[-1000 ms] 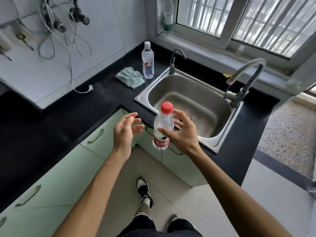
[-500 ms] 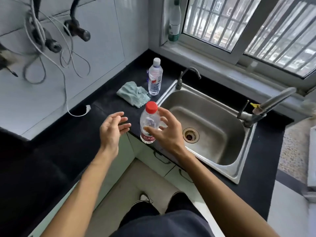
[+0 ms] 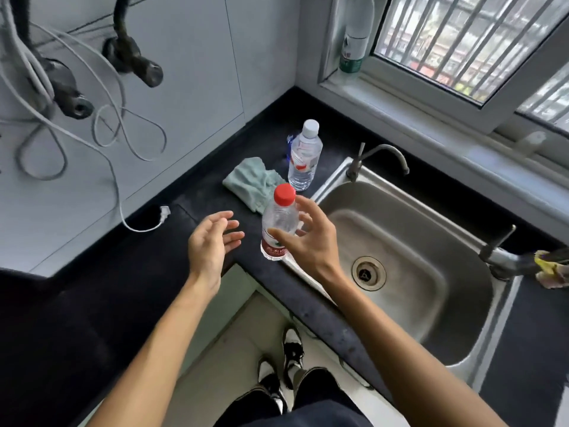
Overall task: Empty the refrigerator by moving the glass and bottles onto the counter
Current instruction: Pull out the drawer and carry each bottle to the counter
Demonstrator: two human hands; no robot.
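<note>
Right hand (image 3: 303, 241) has its grip around the red-capped water bottle (image 3: 278, 224) at the table (image 3: 197, 211) edge, left hand (image 3: 212, 241) wide and empty; next, probably set it down upright.

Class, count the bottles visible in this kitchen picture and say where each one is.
3: red-capped bottle at the right hand; white-capped bottle on the counter; one bottle on the windowsill. Others may be hidden.
</note>
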